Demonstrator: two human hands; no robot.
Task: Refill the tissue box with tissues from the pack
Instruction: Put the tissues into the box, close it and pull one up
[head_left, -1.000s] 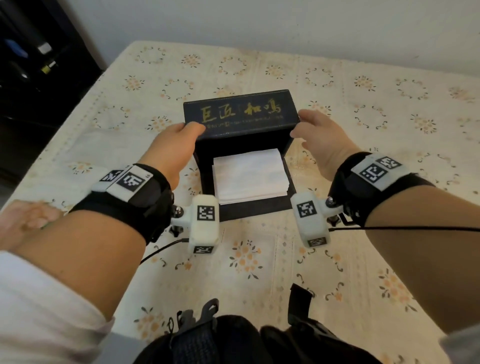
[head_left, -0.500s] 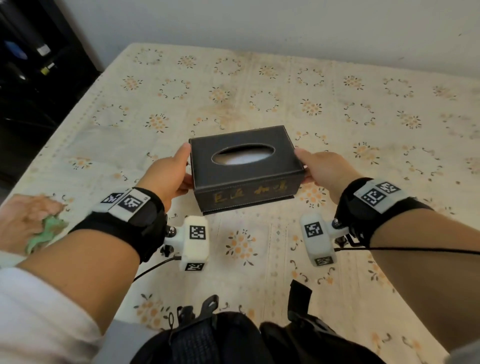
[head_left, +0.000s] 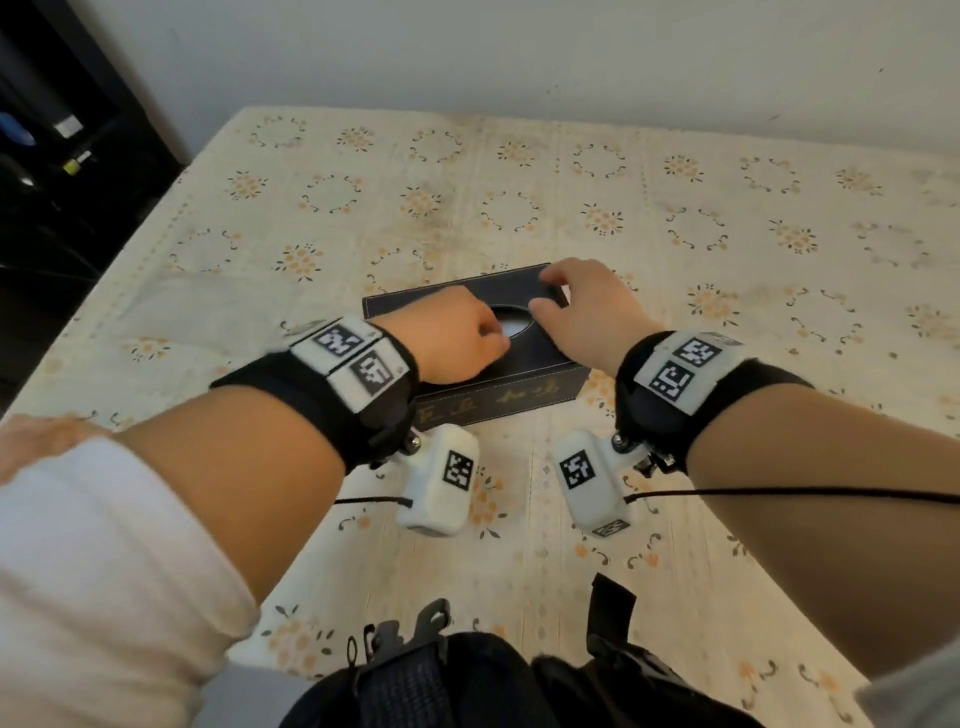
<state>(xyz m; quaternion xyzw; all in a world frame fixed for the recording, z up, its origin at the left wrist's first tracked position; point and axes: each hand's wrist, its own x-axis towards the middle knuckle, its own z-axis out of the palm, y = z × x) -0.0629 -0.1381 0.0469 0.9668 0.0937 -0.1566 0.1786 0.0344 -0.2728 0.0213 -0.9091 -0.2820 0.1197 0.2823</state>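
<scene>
One tissue box (head_left: 498, 387) under two hands: left hand (head_left: 447, 335), right hand (head_left: 587, 312)

This is looking like a room in a home rather than a lab or workshop. A cream cloth (head_left: 649, 208) printed with orange flower clusters and dark wreath rings is covering the bench, showing faint stains. A plain pale wall (head_left: 519, 52) is rising right behind it. At the left, dark shelving (head_left: 47, 130) is holding small household odds and ends, too dim to identify.
</scene>
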